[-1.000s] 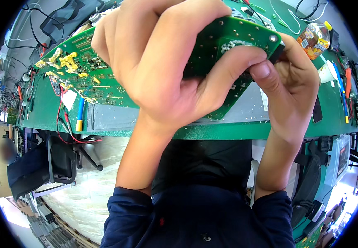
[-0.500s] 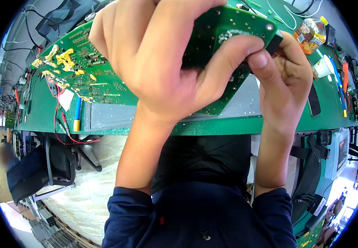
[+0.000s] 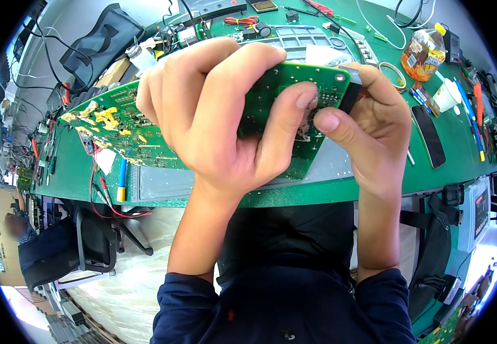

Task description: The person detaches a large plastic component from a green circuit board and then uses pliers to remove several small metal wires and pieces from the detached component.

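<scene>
A large green circuit board, dotted with solder joints and yellow blobs of glue, is held tilted above the bench. My left hand wraps over its upper edge, the fingers closed and the thumb pressed on the near face beside a patch of pale residue. At the board's right end, my right hand pinches a dark block-shaped part at the edge. Its thumb lies on the near side and its fingers curl behind. Both hands hide much of the board's middle and right end.
Under the board lies a grey mat with white crumbs. A blue-and-yellow pen and red-black test leads sit left. Rightward are a phone, white cup, tape roll and drink bottle.
Board and both hands sit lower in view, uncovering the far side of the bench. My left thumb has shifted left across the board, and my right hand has come left with its thumb apart from it.
</scene>
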Demonstrator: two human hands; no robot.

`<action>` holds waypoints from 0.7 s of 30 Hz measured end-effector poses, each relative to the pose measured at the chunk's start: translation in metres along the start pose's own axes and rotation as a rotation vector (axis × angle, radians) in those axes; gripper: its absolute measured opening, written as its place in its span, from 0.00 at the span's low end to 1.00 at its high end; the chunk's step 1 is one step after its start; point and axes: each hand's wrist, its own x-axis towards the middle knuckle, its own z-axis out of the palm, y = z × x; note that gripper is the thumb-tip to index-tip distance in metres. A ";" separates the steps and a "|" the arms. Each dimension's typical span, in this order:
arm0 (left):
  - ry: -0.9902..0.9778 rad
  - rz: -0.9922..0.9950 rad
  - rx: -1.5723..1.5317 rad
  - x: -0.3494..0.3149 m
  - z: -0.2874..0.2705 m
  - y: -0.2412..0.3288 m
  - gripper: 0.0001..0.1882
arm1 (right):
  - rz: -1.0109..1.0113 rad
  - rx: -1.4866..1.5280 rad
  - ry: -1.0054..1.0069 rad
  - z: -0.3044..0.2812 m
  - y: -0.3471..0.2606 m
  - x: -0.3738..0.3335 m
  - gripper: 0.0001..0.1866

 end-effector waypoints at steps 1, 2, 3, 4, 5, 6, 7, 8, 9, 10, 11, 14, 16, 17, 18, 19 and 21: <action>-0.003 -0.007 0.000 0.000 -0.001 0.001 0.12 | -0.003 -0.003 -0.005 0.000 0.000 0.000 0.23; -0.004 -0.014 0.001 0.000 -0.001 0.001 0.12 | -0.007 -0.005 -0.010 0.001 0.000 0.001 0.23; -0.015 -0.022 0.016 0.000 -0.002 0.002 0.12 | -0.010 -0.008 -0.014 0.002 0.000 0.002 0.23; -0.015 -0.022 0.020 0.000 -0.002 0.002 0.12 | -0.017 -0.023 -0.019 0.002 -0.001 0.003 0.22; -0.016 -0.021 0.023 0.000 -0.002 0.002 0.12 | -0.024 -0.037 -0.024 0.003 -0.001 0.004 0.22; -0.007 -0.013 0.018 0.000 -0.001 0.002 0.12 | -0.030 -0.051 -0.029 0.003 -0.002 0.005 0.22; -0.006 -0.011 0.017 0.000 -0.001 0.002 0.12 | -0.005 -0.052 -0.027 0.003 -0.004 0.004 0.22; -0.004 -0.008 0.015 0.000 -0.001 0.001 0.12 | 0.021 -0.052 -0.026 0.002 -0.006 0.004 0.22; -0.009 -0.012 0.015 0.000 -0.001 0.002 0.12 | 0.047 -0.053 -0.025 0.001 -0.008 0.003 0.22; -0.011 -0.012 0.014 0.000 -0.001 0.002 0.12 | 0.039 -0.053 -0.036 0.000 -0.009 0.004 0.22; -0.012 -0.013 0.013 0.000 -0.001 0.002 0.12 | 0.031 -0.054 -0.048 -0.001 -0.009 0.005 0.22; -0.005 -0.007 0.019 0.000 0.000 0.001 0.12 | 0.050 -0.044 -0.070 -0.002 -0.009 0.008 0.22; 0.005 -0.010 0.007 -0.001 0.001 0.001 0.12 | 0.061 -0.040 -0.079 -0.003 -0.008 0.009 0.22; 0.011 -0.011 -0.004 -0.001 0.002 0.000 0.12 | 0.059 -0.042 -0.083 -0.004 -0.008 0.010 0.22; 0.019 -0.011 -0.014 -0.001 0.003 0.000 0.12 | 0.057 -0.044 -0.088 -0.005 -0.008 0.010 0.23; 0.022 -0.014 -0.025 -0.002 0.003 0.000 0.12 | 0.054 -0.045 -0.089 -0.006 -0.008 0.009 0.23; 0.027 -0.023 -0.052 -0.003 0.004 0.000 0.11 | 0.048 -0.047 -0.094 -0.007 -0.007 0.008 0.24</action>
